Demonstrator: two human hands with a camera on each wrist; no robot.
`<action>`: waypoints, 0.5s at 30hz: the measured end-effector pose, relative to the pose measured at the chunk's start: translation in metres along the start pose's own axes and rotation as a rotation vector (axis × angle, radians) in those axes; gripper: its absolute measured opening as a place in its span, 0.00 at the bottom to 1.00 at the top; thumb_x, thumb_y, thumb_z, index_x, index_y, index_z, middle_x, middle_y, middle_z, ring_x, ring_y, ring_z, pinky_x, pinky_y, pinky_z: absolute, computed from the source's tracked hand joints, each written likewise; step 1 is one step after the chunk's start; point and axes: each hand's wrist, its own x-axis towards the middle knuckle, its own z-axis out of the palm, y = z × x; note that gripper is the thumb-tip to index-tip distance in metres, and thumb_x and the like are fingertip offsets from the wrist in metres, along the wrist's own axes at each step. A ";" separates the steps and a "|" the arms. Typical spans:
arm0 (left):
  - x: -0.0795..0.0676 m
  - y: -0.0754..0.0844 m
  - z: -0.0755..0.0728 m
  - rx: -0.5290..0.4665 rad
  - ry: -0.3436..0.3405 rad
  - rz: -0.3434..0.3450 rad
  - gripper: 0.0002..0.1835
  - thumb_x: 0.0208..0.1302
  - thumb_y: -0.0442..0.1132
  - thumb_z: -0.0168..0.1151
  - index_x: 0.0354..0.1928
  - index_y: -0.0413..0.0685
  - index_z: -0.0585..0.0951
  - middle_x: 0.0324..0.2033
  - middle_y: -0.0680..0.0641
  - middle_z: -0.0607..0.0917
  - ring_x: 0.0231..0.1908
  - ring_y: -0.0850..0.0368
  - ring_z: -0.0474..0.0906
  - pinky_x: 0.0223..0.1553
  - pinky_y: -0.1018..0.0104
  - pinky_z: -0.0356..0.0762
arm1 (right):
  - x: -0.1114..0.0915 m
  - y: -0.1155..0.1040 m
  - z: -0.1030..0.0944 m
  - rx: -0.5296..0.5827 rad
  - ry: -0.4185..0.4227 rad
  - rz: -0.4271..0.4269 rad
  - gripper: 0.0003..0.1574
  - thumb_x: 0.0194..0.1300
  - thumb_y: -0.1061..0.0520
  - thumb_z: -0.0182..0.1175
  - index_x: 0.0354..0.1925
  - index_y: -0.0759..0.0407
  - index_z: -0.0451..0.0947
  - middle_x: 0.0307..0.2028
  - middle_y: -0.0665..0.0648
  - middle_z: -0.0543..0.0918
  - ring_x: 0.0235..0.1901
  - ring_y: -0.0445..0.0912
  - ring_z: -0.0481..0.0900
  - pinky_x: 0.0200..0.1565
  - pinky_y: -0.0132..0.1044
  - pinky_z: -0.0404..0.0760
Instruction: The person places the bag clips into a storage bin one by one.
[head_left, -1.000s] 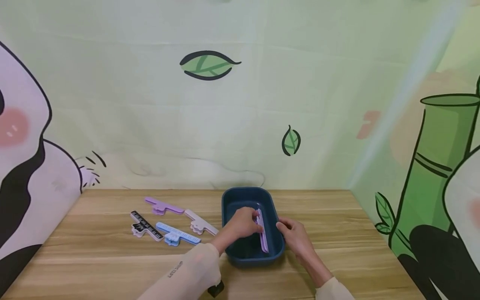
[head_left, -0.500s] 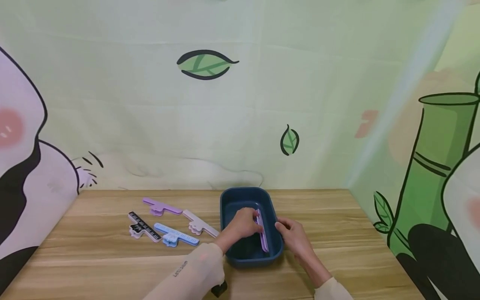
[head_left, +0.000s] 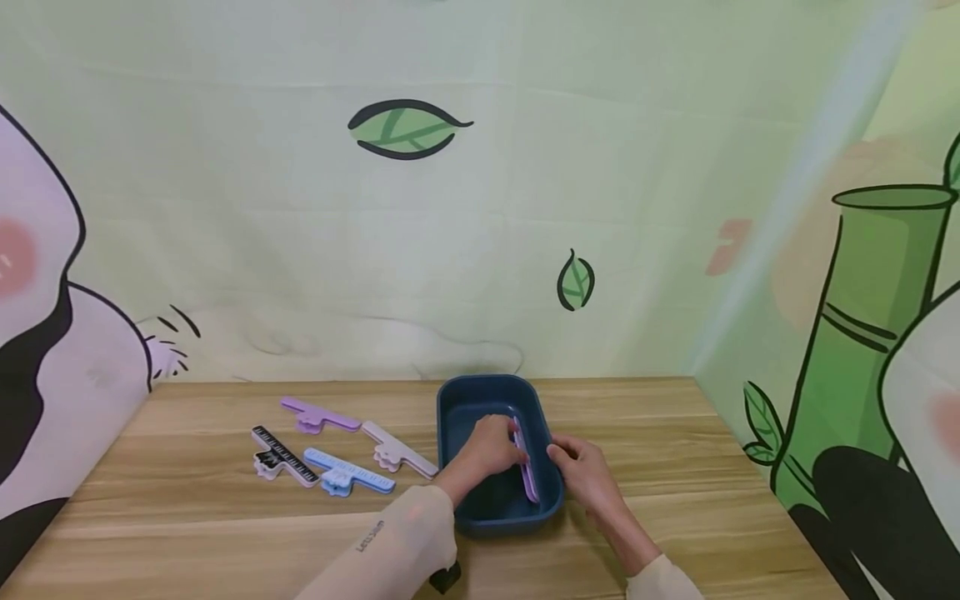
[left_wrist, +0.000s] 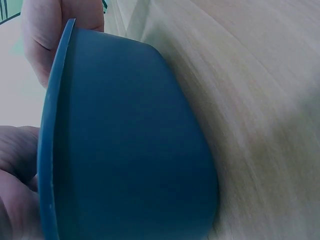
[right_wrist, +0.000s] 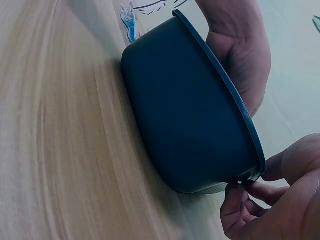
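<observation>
My left hand (head_left: 491, 444) reaches inside a dark blue plastic basin (head_left: 506, 527) and pinches a purple sealing clip (head_left: 529, 482) close to the basin's right inner wall. Its fingers cover part of the clip. On the right, my right hand (head_left: 588, 475) pinches the basin's rim between thumb and fingers. The right wrist view shows these fingers (right_wrist: 262, 195) at the rim's corner. In the left wrist view, the basin's outer wall (left_wrist: 125, 130) fills the middle and hides the clip.
Left of the basin lie a purple clip (head_left: 321, 415), a pale pink clip (head_left: 400, 450), a blue clip (head_left: 348, 472) and a black piano-key clip (head_left: 285, 456) on the wooden table (head_left: 225, 533). A printed cloth (head_left: 300, 250) hangs behind.
The head view has turned slightly, shifting the scene a little to the left. Both hands, the pinched clip and the basin hold nearly the same places relative to each other.
</observation>
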 end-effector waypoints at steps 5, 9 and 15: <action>-0.002 0.000 0.000 0.021 -0.002 -0.011 0.23 0.60 0.37 0.76 0.53 0.29 0.83 0.50 0.32 0.84 0.52 0.38 0.78 0.61 0.43 0.74 | 0.000 0.000 0.001 -0.001 -0.001 0.005 0.20 0.78 0.62 0.55 0.60 0.74 0.79 0.53 0.70 0.84 0.50 0.58 0.82 0.51 0.47 0.82; -0.004 0.001 -0.002 0.079 0.012 -0.040 0.23 0.62 0.41 0.74 0.54 0.34 0.84 0.49 0.34 0.85 0.48 0.39 0.81 0.56 0.42 0.76 | -0.001 0.000 0.001 -0.018 0.005 -0.005 0.20 0.78 0.62 0.55 0.60 0.74 0.79 0.54 0.70 0.83 0.51 0.57 0.82 0.53 0.48 0.81; -0.009 0.004 -0.007 0.105 0.015 -0.085 0.19 0.66 0.41 0.71 0.54 0.36 0.85 0.46 0.38 0.87 0.43 0.41 0.82 0.52 0.43 0.79 | -0.001 0.000 0.001 0.000 0.001 -0.014 0.20 0.78 0.62 0.54 0.60 0.75 0.78 0.54 0.71 0.83 0.51 0.59 0.82 0.55 0.50 0.81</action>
